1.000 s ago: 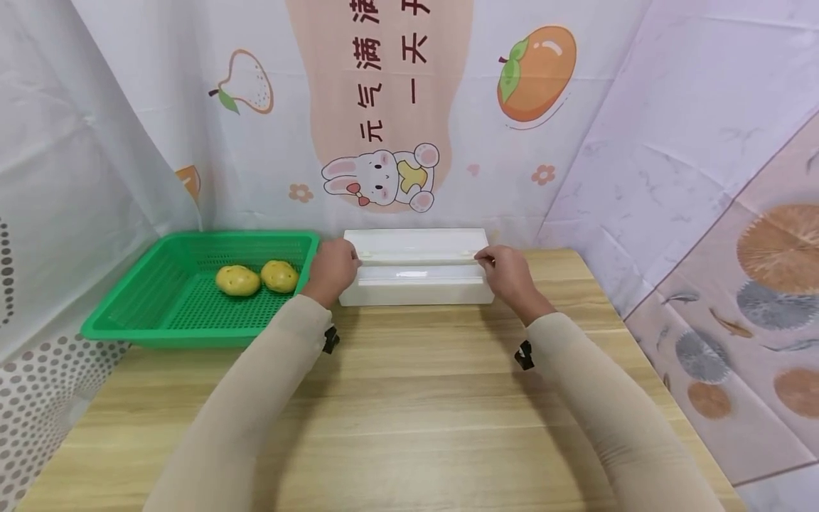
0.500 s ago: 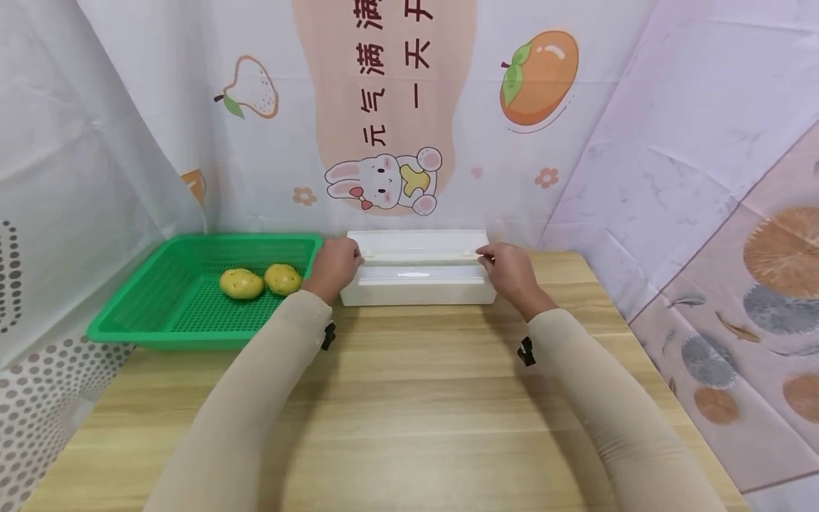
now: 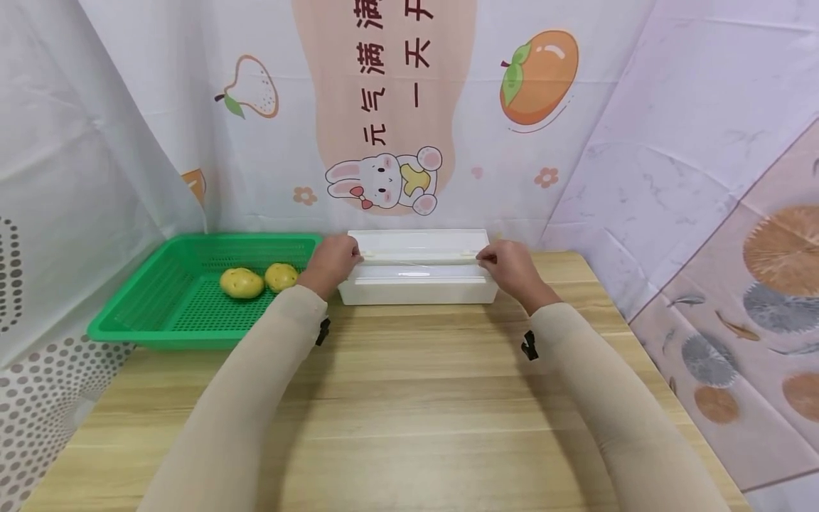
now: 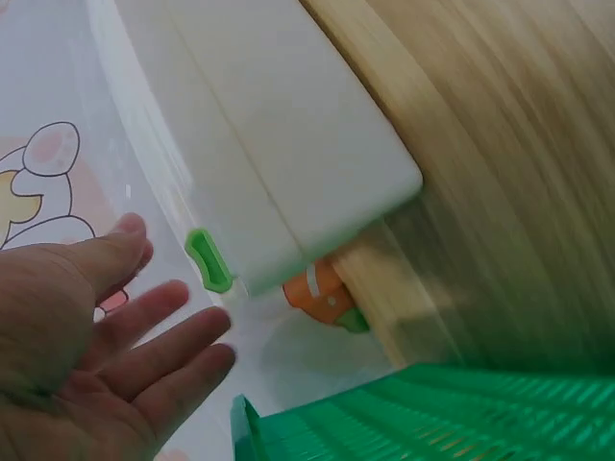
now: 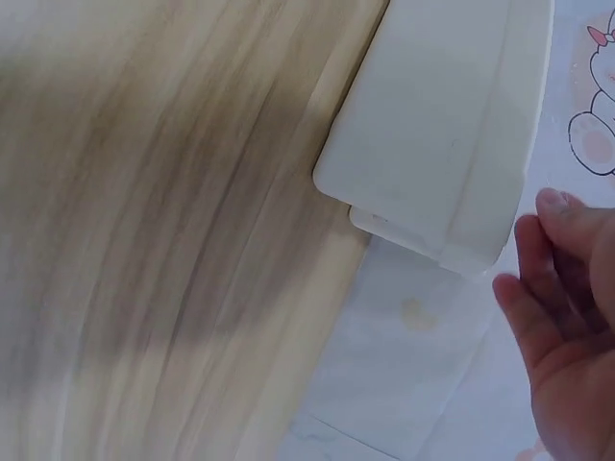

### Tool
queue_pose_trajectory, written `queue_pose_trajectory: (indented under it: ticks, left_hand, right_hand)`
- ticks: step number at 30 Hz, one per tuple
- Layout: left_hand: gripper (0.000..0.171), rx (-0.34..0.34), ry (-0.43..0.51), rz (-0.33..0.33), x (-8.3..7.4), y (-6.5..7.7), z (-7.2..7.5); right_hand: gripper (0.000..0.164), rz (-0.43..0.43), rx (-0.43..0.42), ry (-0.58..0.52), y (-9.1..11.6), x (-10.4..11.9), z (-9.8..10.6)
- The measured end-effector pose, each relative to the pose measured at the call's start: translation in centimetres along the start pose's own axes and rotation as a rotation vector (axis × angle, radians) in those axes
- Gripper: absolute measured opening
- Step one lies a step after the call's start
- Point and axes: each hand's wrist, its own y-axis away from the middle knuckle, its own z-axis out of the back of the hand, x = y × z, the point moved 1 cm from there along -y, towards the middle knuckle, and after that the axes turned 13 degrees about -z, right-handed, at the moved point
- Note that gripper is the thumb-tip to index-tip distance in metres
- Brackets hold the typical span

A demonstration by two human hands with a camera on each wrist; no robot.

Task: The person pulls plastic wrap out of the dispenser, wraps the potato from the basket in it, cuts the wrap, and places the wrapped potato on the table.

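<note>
A long white cling film dispenser box [image 3: 419,292] stands with its lid [image 3: 419,239] raised at the far side of the table. My left hand [image 3: 333,263] is at its left end and my right hand [image 3: 511,269] at its right end. Thumb and forefinger of each hand pinch the edge of the clear cling film, which is barely visible between them. In the left wrist view, a green slider [image 4: 209,260] shows at the box's end, beside my left fingers [image 4: 183,336]. In the right wrist view, my right fingertips [image 5: 553,201] meet just past the box corner.
A green plastic basket [image 3: 192,336] with two potatoes, one a yellow potato [image 3: 242,283], stands left of the box, close to my left forearm. Wooden tabletop [image 3: 416,412] lies in front. A printed curtain [image 3: 256,178] hangs right behind the box.
Both hands keep their pinch and have shifted only slightly, the left one a little to the left. Faint creases of film show over the opening now. Basket and potatoes stay put.
</note>
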Motion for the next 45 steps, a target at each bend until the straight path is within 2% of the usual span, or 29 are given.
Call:
queue_pose_trajectory:
  ticks: [5,11,15,21,36,45]
  left_hand:
    - [0.018,0.002,-0.117,-0.025,0.2,-0.1,0.3]
    - [0.019,-0.014,-0.188,0.003,-0.1,-0.1,0.9]
    - [0.019,-0.035,-0.242,0.004,0.0,-0.2,1.1]
    - [0.02,-0.071,-0.319,-0.032,0.1,0.0,1.7]
    - [0.022,-0.142,-0.335,-0.061,0.0,0.5,2.8]
    - [0.023,-0.172,-0.356,-0.066,-0.2,0.8,4.1]
  right_hand:
    - [0.012,-0.049,-0.039,0.062,0.0,0.3,0.1]
    - [0.013,-0.156,-0.064,0.093,0.1,0.5,0.5]
    - [0.011,-0.167,-0.109,0.116,0.1,0.7,0.8]
    - [0.01,-0.179,-0.14,0.168,0.1,1.0,1.6]
    - [0.015,-0.172,-0.166,0.179,0.3,1.3,3.5]
    - [0.017,-0.175,-0.18,0.165,0.2,2.1,4.5]
